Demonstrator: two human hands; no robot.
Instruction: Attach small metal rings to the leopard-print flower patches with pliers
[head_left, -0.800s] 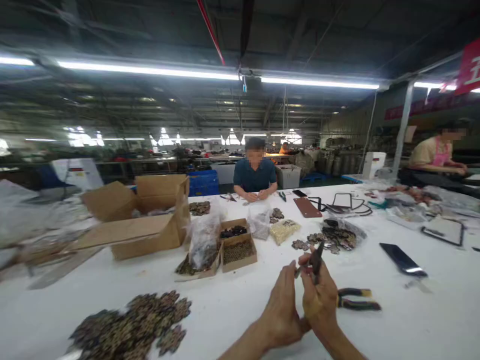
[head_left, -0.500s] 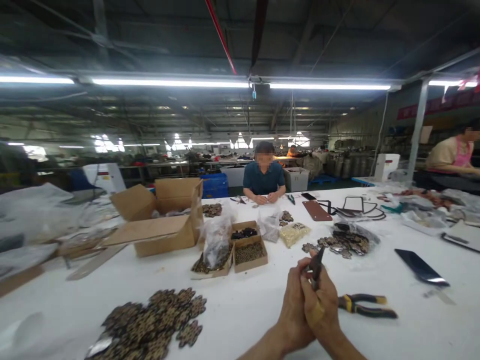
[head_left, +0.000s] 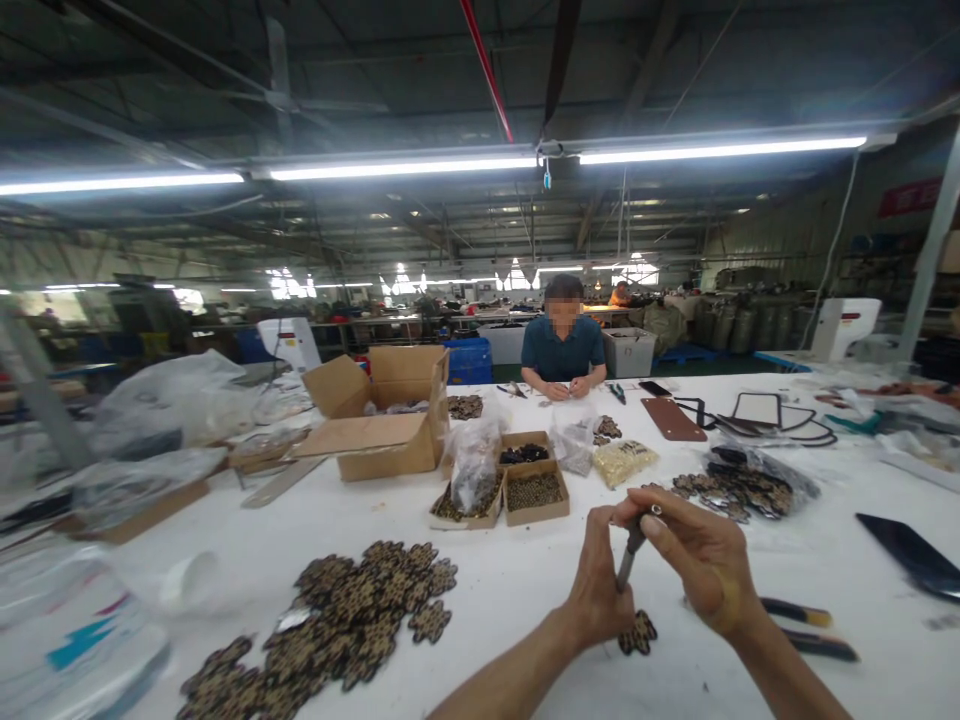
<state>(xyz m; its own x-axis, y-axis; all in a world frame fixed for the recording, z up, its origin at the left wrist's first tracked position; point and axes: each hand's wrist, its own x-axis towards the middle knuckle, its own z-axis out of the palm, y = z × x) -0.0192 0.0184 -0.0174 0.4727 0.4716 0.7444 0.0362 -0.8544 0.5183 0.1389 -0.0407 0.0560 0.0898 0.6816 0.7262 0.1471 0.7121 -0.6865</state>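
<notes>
My left hand (head_left: 600,580) is closed around a dark metal tool (head_left: 631,550) that slants between my two hands. At its upper end, my right hand (head_left: 705,555) pinches a small shiny piece (head_left: 656,510) between thumb and fingers. One patterned flower-shaped piece (head_left: 638,633) lies on the table just below my left hand. Pliers with black and yellow handles (head_left: 806,612) lie partly hidden behind my right wrist. A large heap of the flower-shaped pieces (head_left: 352,610) spreads out to the left.
Small boxes of metal parts (head_left: 536,492) stand mid-table beside an open carton (head_left: 390,445). A bag of yellowish parts (head_left: 625,462) and a bagged pile (head_left: 750,485) lie beyond my hands. A phone (head_left: 911,555) is at right. Across the table sits a person (head_left: 562,345).
My hands have moved apart, and the tool now slants between them. A flower-shaped piece shows below my left hand. The whole view has shifted, so the table things appear farther right.
</notes>
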